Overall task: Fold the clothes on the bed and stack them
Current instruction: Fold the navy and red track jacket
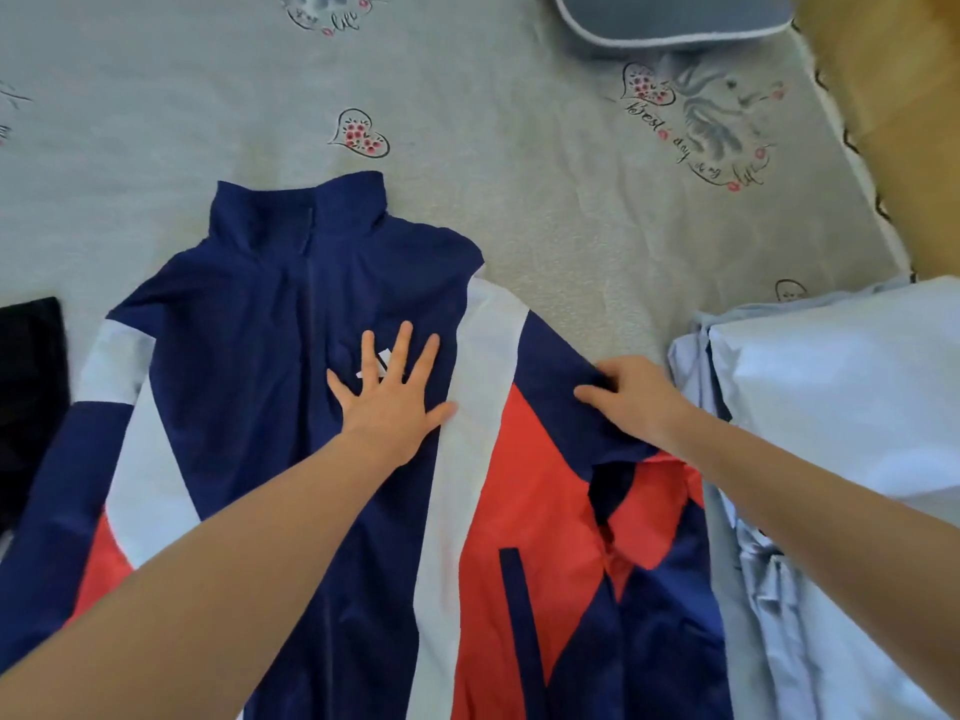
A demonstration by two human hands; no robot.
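A navy, white and red zip jacket (249, 356) lies face up on the bed, collar pointing away from me. My left hand (389, 392) presses flat on its chest with fingers spread, over a small white logo. My right hand (628, 397) grips the navy upper part of the jacket's right sleeve (556, 356), fingers curled round a fold of the cloth and lifting it slightly. The left sleeve lies straight along the jacket's left side.
The bed sheet (519, 148) is grey with heart and flower prints. Light blue clothes (831, 407) lie piled at the right. A black garment (31, 397) sits at the left edge. A grey-blue pillow (670, 18) lies at the top; a wooden floor (893, 96) shows beyond the bed's right edge.
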